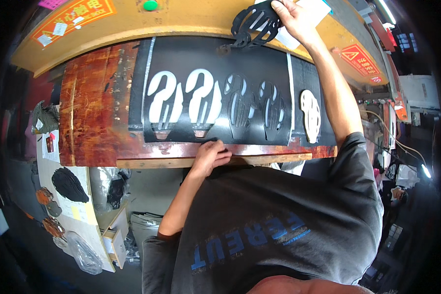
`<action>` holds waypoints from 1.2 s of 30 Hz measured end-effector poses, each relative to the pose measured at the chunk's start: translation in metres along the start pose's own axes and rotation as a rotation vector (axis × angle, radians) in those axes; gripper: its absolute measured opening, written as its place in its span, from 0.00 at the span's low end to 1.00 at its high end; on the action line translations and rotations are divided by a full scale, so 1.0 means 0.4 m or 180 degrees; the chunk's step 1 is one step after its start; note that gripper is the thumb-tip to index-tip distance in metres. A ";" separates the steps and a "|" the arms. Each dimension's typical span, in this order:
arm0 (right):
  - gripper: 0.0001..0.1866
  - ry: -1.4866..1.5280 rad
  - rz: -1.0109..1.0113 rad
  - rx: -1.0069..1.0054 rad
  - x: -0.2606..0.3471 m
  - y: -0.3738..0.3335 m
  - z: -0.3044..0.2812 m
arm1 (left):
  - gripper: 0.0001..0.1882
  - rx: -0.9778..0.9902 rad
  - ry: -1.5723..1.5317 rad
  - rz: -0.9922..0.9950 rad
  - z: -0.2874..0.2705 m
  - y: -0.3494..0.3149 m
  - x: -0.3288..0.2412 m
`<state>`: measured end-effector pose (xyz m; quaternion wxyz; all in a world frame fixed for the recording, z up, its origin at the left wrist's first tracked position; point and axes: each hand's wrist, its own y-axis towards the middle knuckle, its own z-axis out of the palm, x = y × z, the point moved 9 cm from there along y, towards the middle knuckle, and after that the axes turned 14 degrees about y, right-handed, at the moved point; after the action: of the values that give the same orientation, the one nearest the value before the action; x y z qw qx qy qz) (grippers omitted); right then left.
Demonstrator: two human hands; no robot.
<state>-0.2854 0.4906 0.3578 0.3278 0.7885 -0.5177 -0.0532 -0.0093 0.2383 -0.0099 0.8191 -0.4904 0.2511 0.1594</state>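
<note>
A black sheet [186, 55] lies on the worn reddish-brown board, with two pairs of shoe-upper-shaped outlines cut in it. The left pair [201, 98] shows white through its openings; the right pair [237, 105] looks mostly black. My left hand [213, 156] is at the sheet's front edge, its fingers curled on that edge. High at the right, my right hand [293, 18] grips black cut-out shoe-upper pieces [256, 24] by their right side, against the yellow beam. A pale shoe-shaped cutting die [310, 116] rests right of the sheet.
A yellow machine beam [132, 28] spans the back, with a green button [151, 5] and warning labels. A wooden strip [269, 159] runs along the board's front. On the left, a side table [94, 215] carries a stack of black pieces [69, 185] and a plastic bag [85, 252].
</note>
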 end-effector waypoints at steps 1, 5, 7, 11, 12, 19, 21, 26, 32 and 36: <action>0.16 0.0044 -0.0143 0.0019 -0.012 -0.014 0.004 | 0.25 0.0002 -0.0241 -0.0004 0.012 0.007 0.012; 0.21 0.0560 -0.0120 0.0583 0.004 -0.157 0.060 | 0.18 -0.0295 -0.0736 0.0105 0.023 0.017 0.045; 0.14 0.0446 -0.0741 0.0778 0.108 -0.293 0.117 | 0.14 -0.0200 -0.1046 0.0119 0.043 0.014 0.056; 0.11 0.1437 -0.0295 0.1691 0.208 -0.588 0.291 | 0.15 0.0661 -0.1819 0.0378 0.131 0.011 0.039; 0.13 0.1613 -0.0029 0.2035 0.210 -0.651 0.329 | 0.16 0.0834 -0.1981 0.0415 0.147 0.009 0.036; 0.21 0.1761 -0.0439 0.1757 0.224 -0.745 0.307 | 0.19 0.0905 -0.2110 0.0545 0.181 0.009 0.003; 0.18 0.2371 0.0261 0.1765 0.174 -0.732 0.334 | 0.17 0.0349 -0.1428 0.0341 0.171 0.000 0.003; 0.15 0.3834 0.3036 0.2132 0.019 -0.794 0.448 | 0.17 -0.1370 0.2881 0.0543 0.113 -0.103 -0.130; 0.09 0.3911 0.3310 0.2376 0.005 -0.798 0.461 | 0.21 -0.1220 0.2352 0.0929 0.174 -0.057 -0.227; 0.11 0.4081 0.3636 0.2036 -0.013 -0.811 0.471 | 0.19 -0.0693 0.2405 0.0492 0.202 0.054 -0.158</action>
<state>-0.1139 0.4889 0.0240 0.2949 0.3444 -0.5379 0.7107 -0.0516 0.3189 0.0423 0.5979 -0.5782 0.5525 0.0547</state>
